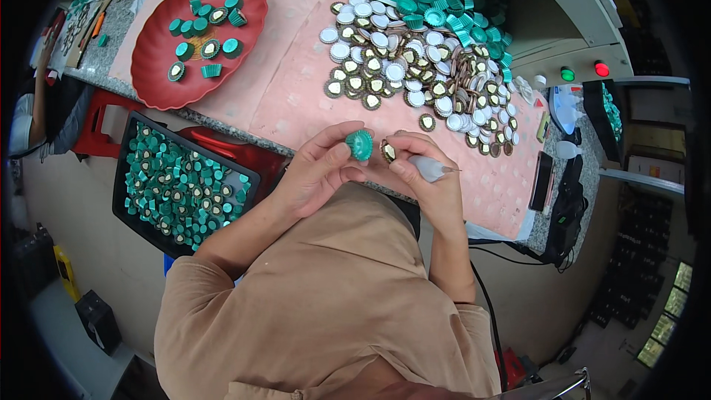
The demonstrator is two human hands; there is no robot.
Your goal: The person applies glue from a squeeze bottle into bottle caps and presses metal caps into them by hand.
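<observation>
My left hand [318, 170] pinches a green fluted cap [360, 145] between thumb and fingers, just above the table's near edge. Close beside it on the right, my right hand [433, 178] grips a dark crimped bottle cap with a gold centre [387, 151] by its rim. Tucked in the same hand is a small translucent squeeze bottle [428, 168] with a thin needle tip pointing right. The two caps are held apart, with a narrow gap between them. One loose dark cap [426, 122] lies on the pink cloth beyond my right hand.
A heap of crimped caps [396, 72], some white side up, spreads over the pink cloth [296, 67], with green caps [437, 0] piled behind. A red scalloped dish [159, 78] holds several pieces. Left of me stands a black tray [252, 191] full of green caps. A phone [541, 181] lies right.
</observation>
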